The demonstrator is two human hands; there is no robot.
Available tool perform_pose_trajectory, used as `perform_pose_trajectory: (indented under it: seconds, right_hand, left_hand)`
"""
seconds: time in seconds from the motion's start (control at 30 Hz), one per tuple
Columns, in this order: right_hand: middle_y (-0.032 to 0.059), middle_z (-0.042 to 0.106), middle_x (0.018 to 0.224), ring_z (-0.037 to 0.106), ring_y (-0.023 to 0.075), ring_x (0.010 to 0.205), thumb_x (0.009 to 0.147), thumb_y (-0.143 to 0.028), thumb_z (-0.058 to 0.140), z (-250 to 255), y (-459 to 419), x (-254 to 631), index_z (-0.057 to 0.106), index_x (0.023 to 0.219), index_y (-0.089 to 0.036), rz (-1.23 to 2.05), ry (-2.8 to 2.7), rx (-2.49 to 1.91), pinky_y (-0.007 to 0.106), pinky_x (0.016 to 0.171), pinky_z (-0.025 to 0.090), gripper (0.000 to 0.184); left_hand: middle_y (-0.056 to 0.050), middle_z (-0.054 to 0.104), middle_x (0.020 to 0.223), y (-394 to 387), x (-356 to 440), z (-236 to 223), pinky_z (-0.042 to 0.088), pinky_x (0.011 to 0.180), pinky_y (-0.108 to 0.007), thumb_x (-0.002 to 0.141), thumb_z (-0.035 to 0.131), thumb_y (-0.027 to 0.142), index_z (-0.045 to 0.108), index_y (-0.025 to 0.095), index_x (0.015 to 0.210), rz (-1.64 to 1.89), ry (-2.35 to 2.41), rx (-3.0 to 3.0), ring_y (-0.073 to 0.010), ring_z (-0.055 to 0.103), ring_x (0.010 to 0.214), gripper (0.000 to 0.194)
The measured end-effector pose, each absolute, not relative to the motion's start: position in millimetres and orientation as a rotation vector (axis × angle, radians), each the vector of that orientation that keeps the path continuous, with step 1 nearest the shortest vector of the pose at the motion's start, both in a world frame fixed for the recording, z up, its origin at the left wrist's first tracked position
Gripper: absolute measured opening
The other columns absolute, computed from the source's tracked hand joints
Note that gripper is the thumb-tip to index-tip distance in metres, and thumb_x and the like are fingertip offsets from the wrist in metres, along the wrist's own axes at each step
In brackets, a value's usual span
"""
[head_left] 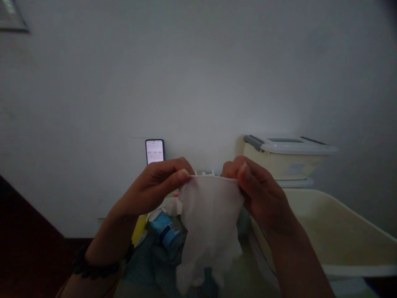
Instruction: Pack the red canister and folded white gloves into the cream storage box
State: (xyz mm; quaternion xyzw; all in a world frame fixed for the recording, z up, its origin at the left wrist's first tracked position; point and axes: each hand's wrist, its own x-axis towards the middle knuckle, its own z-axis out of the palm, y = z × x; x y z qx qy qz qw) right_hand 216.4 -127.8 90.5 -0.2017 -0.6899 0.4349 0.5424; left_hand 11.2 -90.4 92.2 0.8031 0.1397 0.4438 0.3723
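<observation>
Grey-white wall (198, 82) stands behind the wide cream plastic basin (344, 231), which serves as landmark. Cream rectangular plastic box with white lid and grey latches (288, 161): just beyond the basin. Limp, thin white sheet (211, 223): left of the basin, hanging from its top edge. Left hand (158, 186): thumb and fingers pinched on the sheet's left top corner. Right hand (263, 196): likewise on the right corner, nearer the basin. Blue-labelled cylindrical container (167, 229): tilted, left of the basin. Dark-framed smartphone (154, 151): upright, left of and beyond the basin, screen lit.
</observation>
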Motion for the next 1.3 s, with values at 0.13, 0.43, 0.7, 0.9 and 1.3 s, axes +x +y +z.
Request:
perform_pose_trajectory:
  seconds: [0.13, 0.43, 0.7, 0.9, 1.3]
  right_hand:
    - [-0.0045, 0.041, 0.068, 0.036, 0.0076, 0.059, 0.088, -0.039, 0.053, 91.6, -128.2, 213.4, 0.053, 0.081, -0.021, 0.859, -1.724, -0.663, 0.021, 0.05, 0.03, 0.02]
    - [-0.0002, 0.05, 0.102, 0.046, 0.0063, 0.072, 0.087, -0.033, 0.054, 89.8, -123.3, 213.1, 0.052, 0.08, -0.019, 0.681, -1.709, -0.757, 0.021, 0.062, 0.039, 0.016]
    - [-0.0042, 0.05, 0.066, 0.047, 0.0089, 0.06, 0.088, -0.05, 0.048, 85.4, -123.2, 208.0, 0.049, 0.08, -0.02, 0.777, -1.725, -1.024, 0.023, 0.054, 0.036, 0.031]
    - [-0.0045, 0.052, 0.068, 0.048, 0.0081, 0.061, 0.086, -0.037, 0.055, 87.2, -120.5, 210.3, 0.05, 0.084, -0.02, 0.902, -1.621, -0.897, 0.021, 0.054, 0.038, 0.018]
    - [0.002, 0.067, 0.078, 0.059, 0.0128, 0.071, 0.086, -0.044, 0.053, 87.2, -118.1, 209.8, 0.065, 0.087, -0.019, 0.702, -1.557, -0.905, 0.024, 0.062, 0.046, 0.027]
  left_hand:
    - [-0.002, 0.053, 0.074, -89.0, 10.9, 92.2, 0.04, 0.061, -0.024, 0.088, 0.054, 0.035, 0.06, 0.017, 0.079, 1.225, 0.384, 2.029, -0.0129, 0.048, 0.069, 0.021]
    - [-0.003, 0.046, 0.09, -81.7, 11.0, 92.2, 0.042, 0.073, -0.025, 0.086, 0.054, 0.028, 0.05, 0.019, 0.075, 1.273, 0.473, 2.185, -0.0144, 0.046, 0.085, 0.014]
    - [0.002, 0.049, 0.075, -85.6, 12.9, 97.6, 0.04, 0.058, -0.021, 0.079, 0.061, 0.027, 0.042, 0.018, 0.064, 1.273, 0.913, 2.157, -0.0099, 0.046, 0.067, 0.026]
    - [0.005, 0.049, 0.064, -89.7, 9.8, 101.6, 0.039, 0.051, -0.018, 0.08, 0.062, 0.032, 0.048, 0.017, 0.071, 1.144, 0.98, 2.084, -0.008, 0.047, 0.057, 0.022]
    - [0.0, 0.06, 0.075, -103.1, 20.7, 99.8, 0.05, 0.054, -0.022, 0.082, 0.059, 0.04, 0.058, 0.017, 0.086, 1.147, 1.081, 2.206, -0.0114, 0.057, 0.062, 0.023]
